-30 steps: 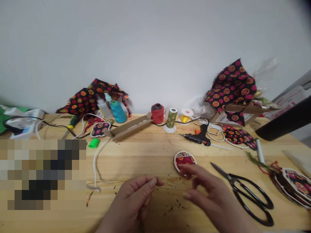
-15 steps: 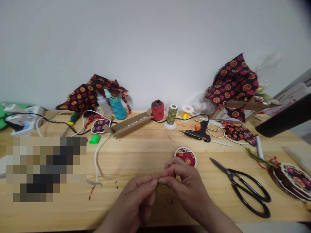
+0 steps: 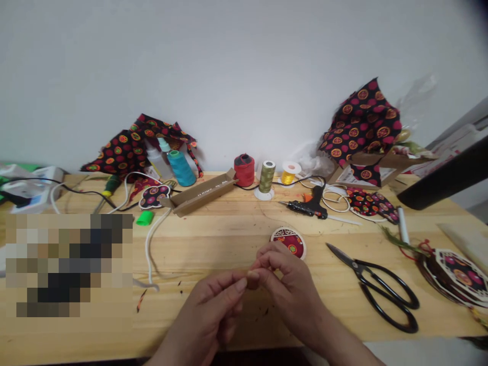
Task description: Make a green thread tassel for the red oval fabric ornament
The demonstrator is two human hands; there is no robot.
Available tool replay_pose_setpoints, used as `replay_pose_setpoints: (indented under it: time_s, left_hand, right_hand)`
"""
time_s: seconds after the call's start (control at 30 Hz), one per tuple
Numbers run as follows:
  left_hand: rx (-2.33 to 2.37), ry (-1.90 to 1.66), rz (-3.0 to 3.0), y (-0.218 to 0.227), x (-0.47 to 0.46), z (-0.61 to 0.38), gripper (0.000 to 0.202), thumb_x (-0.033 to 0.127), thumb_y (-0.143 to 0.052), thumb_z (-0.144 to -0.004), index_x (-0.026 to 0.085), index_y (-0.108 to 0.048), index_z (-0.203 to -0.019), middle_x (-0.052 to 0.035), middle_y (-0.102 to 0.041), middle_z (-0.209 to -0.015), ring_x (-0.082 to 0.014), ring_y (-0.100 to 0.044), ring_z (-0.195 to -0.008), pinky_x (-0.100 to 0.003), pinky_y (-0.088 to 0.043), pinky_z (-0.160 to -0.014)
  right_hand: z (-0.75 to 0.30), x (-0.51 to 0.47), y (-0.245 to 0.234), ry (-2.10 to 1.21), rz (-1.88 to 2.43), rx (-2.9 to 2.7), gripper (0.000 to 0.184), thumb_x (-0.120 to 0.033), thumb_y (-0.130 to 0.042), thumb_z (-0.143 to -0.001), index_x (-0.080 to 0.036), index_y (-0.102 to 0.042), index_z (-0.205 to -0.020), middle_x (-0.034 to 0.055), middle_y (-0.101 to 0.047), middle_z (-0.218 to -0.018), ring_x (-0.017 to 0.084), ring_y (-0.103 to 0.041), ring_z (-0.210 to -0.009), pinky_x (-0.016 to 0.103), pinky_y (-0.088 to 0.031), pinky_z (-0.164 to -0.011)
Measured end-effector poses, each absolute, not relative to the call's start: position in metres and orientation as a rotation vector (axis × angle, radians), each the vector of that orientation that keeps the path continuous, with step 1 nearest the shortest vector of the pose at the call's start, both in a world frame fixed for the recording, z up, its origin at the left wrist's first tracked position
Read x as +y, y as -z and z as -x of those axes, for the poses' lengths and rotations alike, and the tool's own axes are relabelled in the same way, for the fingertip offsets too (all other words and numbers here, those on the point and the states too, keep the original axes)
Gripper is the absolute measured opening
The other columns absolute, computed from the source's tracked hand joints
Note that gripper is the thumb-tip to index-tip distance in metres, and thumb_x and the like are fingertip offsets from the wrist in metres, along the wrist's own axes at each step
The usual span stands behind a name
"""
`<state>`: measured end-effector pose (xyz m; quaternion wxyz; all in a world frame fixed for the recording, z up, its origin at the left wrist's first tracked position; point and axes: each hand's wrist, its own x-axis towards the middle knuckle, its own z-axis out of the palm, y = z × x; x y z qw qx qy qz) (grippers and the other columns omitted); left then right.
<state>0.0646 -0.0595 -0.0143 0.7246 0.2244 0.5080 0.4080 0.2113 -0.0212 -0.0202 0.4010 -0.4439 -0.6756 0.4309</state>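
Near the front middle of the table, my left hand and my right hand meet at their fingertips. Both are closed in a pinch; whatever lies between the fingers is too small or hidden to make out. Just behind my right hand lies a round ornament with a pale rim, a fretwork top and red patterned fabric, its lower part covered by my fingers. Black-handled scissors rest to the right, blades partly crossed and pointing away to the left.
Behind stand a red thread spool, an olive thread cone, a teal cone and a long cardboard box. A black glue gun lies at back right. Stacked ornaments sit far right; a white cord runs at left.
The view has shifted slightly, so the table items appear a little further left and higher. My hands stay together, the fingertips pinching at nearly the same spot.
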Motion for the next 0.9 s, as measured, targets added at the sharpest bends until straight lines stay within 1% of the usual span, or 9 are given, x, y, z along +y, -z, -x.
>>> replay_pose_setpoints:
  time_s: [0.07, 0.2, 0.3, 0.37, 0.43, 0.5, 0.63, 0.73, 0.9]
  left_hand:
    - [1.155, -0.916, -0.529, 0.014, -0.059, -0.065, 0.017, 0.033, -0.069, -0.074, 0.016, -0.071, -0.072, 0.0067, -0.039, -0.052, -0.0058, -0.023, -0.045, -0.019, -0.016, -0.04]
    - [1.197, -0.991, -0.513, 0.013, -0.06, -0.066, 0.019, 0.032, -0.07, -0.072, 0.015, -0.067, -0.064, 0.0074, -0.037, -0.049, -0.0056, -0.023, -0.044, -0.019, -0.018, -0.039]
    - [1.184, -1.031, -0.486, 0.012, -0.058, -0.066, 0.017, 0.031, -0.07, -0.072, 0.015, -0.067, -0.067, 0.0083, -0.036, -0.049, -0.0053, -0.022, -0.043, -0.019, -0.018, -0.039]
    - [1.18, -1.049, -0.481, 0.011, -0.057, -0.066, 0.017, 0.031, -0.07, -0.072, 0.015, -0.067, -0.067, 0.008, -0.038, -0.049, -0.0051, -0.023, -0.043, -0.018, -0.018, -0.039]
    - [1.177, -1.063, -0.486, 0.011, -0.057, -0.066, 0.016, 0.03, -0.071, -0.072, 0.015, -0.066, -0.066, 0.0074, -0.04, -0.049, -0.005, -0.024, -0.043, -0.018, -0.019, -0.039]
    - [1.165, -1.071, -0.489, 0.011, -0.057, -0.066, 0.016, 0.029, -0.071, -0.072, 0.016, -0.066, -0.065, 0.007, -0.042, -0.049, -0.0049, -0.025, -0.043, -0.018, -0.02, -0.039]
    - [1.18, -1.084, -0.478, 0.011, -0.057, -0.066, 0.014, 0.029, -0.071, -0.072, 0.016, -0.067, -0.067, 0.0069, -0.042, -0.049, -0.0052, -0.026, -0.044, -0.017, -0.022, -0.04]
    - [1.218, -1.125, -0.446, 0.01, -0.058, -0.067, 0.016, 0.03, -0.073, -0.069, 0.017, -0.071, -0.079, 0.0069, -0.042, -0.048, -0.0056, -0.028, -0.044, -0.017, -0.023, -0.04]
    - [1.295, -1.149, -0.464, 0.01, -0.059, -0.068, 0.029, 0.035, -0.074, -0.066, 0.015, -0.074, -0.087, 0.0067, -0.042, -0.046, -0.0064, -0.029, -0.044, -0.017, -0.024, -0.039]
  right_hand:
    - [-0.213, -0.02, 0.02, -1.081, 1.116, -1.69, 0.017, -0.014, -0.056, -0.08, -0.018, -0.062, -0.064, 0.0014, -0.057, -0.077, 0.014, -0.054, -0.079, 0.026, -0.042, -0.072]
    - [-0.219, -0.02, 0.019, -1.105, 1.184, -1.56, 0.02, -0.024, -0.048, -0.087, -0.018, -0.068, -0.086, 0.0038, -0.063, -0.082, 0.015, -0.056, -0.079, 0.027, -0.043, -0.073]
    - [-0.221, -0.024, 0.021, -1.354, 1.333, -1.474, 0.023, -0.029, -0.052, -0.084, -0.015, -0.068, -0.074, 0.0014, -0.06, -0.064, 0.013, -0.052, -0.061, 0.024, -0.04, -0.059]
    - [-0.219, -0.028, 0.025, -1.591, 1.325, -1.414, 0.02, -0.028, -0.055, -0.081, -0.016, -0.069, -0.074, 0.0005, -0.061, -0.063, 0.011, -0.05, -0.058, 0.023, -0.038, -0.056]
    - [-0.215, -0.031, 0.028, -1.766, 1.187, -1.363, 0.016, -0.023, -0.058, -0.077, -0.019, -0.072, -0.085, 0.0001, -0.065, -0.073, 0.012, -0.053, -0.066, 0.023, -0.04, -0.062]
    - [-0.209, -0.034, 0.029, -1.872, 1.014, -1.331, 0.023, -0.018, -0.059, -0.074, -0.023, -0.072, -0.093, -0.0014, -0.066, -0.079, 0.012, -0.054, -0.073, 0.021, -0.039, -0.066]
    - [-0.202, -0.036, 0.026, -2.011, 0.943, -1.199, 0.026, -0.019, -0.06, -0.075, -0.024, -0.072, -0.098, -0.0032, -0.062, -0.069, 0.007, -0.042, -0.056, 0.018, -0.03, -0.051]
    - [-0.201, -0.036, 0.026, -2.016, 1.011, -1.093, 0.025, -0.025, -0.066, -0.072, -0.021, -0.073, -0.096, -0.0029, -0.057, -0.063, 0.006, -0.032, -0.049, 0.018, -0.025, -0.047]
    - [-0.2, -0.035, 0.03, -1.96, 1.093, -1.043, 0.021, -0.028, -0.067, -0.07, -0.015, -0.075, -0.085, -0.0017, -0.054, -0.057, 0.006, -0.036, -0.048, 0.02, -0.029, -0.047]
